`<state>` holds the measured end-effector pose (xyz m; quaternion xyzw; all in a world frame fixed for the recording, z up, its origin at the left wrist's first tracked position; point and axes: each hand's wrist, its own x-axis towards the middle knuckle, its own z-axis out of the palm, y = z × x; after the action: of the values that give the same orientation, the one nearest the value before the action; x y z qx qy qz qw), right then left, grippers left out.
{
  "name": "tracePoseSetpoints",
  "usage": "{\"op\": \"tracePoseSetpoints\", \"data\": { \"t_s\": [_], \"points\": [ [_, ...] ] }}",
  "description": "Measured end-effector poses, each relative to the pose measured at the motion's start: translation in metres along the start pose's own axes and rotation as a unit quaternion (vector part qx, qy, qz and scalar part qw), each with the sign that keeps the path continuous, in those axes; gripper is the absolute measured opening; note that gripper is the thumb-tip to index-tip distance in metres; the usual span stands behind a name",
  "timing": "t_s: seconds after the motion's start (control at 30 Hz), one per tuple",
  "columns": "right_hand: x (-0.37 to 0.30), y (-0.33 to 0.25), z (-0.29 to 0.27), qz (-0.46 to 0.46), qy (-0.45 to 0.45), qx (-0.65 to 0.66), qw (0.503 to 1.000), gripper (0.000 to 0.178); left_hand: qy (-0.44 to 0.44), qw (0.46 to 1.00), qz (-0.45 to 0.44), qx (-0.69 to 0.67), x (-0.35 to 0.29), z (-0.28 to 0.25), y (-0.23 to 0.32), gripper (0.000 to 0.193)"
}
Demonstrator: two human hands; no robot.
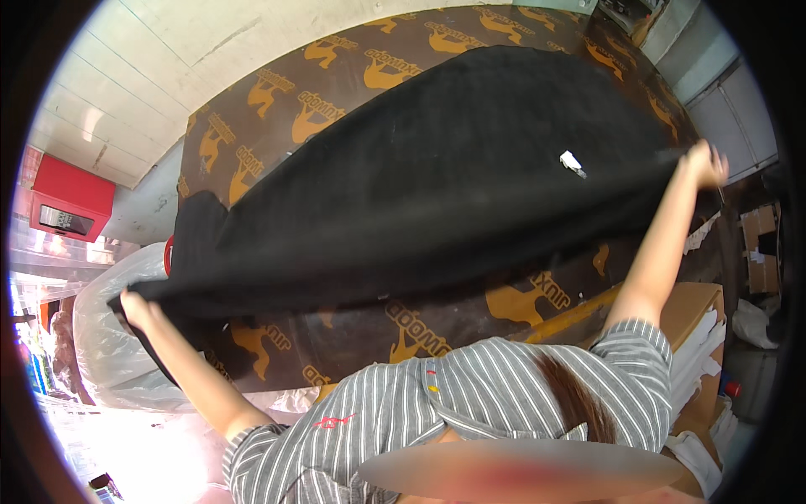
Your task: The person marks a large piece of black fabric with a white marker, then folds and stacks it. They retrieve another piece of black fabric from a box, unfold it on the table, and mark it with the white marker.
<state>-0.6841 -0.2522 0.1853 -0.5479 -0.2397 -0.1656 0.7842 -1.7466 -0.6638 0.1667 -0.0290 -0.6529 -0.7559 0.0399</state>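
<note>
A wide piece of black fabric stretches across the table between my hands. At the far left, my left hand is closed on the fabric's near left corner. Out at the right, my right hand is closed on its right edge, blurred a little by motion. The near edge hangs raised between them, with a soft fold along it, while the far part lies on the tabletop. A small white piece rests on the fabric toward the right; I cannot make out what it is.
Brown sheeting with orange figures covers the table. On the left are a red box and a clear plastic bag. A cardboard box holding white material stands by my right arm. A pale wall borders the far left.
</note>
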Motion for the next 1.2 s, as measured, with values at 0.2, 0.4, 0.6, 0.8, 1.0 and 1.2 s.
{"op": "tracePoseSetpoints", "data": {
  "t_s": [0.2,0.4,0.6,0.8,1.0,1.2],
  "points": [
    [-0.104,-0.078,0.102,0.153,-0.447,0.232,0.85,0.082,-0.256,0.946,-0.16,-0.119,-0.105,0.121,0.0,0.073],
    [-0.19,-0.012,-0.078,0.054,-0.321,0.043,0.944,0.044,-0.514,0.784,-0.295,0.183,-0.213,-0.021,-0.044,0.06],
    [-0.254,-0.015,-0.147,0.325,-0.271,-0.169,0.89,0.089,-0.322,0.843,-0.432,0.001,-0.275,-0.081,-0.115,0.088],
    [-0.264,0.011,-0.124,0.258,-0.163,-0.292,0.906,0.079,-0.243,0.856,-0.431,-0.148,-0.263,0.041,-0.15,0.046],
    [-0.263,-0.085,-0.173,0.458,-0.193,0.031,0.867,0.048,-0.415,0.843,-0.341,-0.023,-0.142,0.071,-0.199,0.057],
    [-0.23,-0.157,-0.341,0.431,-0.09,0.134,0.888,0.036,-0.489,0.833,-0.256,-0.026,-0.253,0.149,-0.149,0.057]
  ]
}}
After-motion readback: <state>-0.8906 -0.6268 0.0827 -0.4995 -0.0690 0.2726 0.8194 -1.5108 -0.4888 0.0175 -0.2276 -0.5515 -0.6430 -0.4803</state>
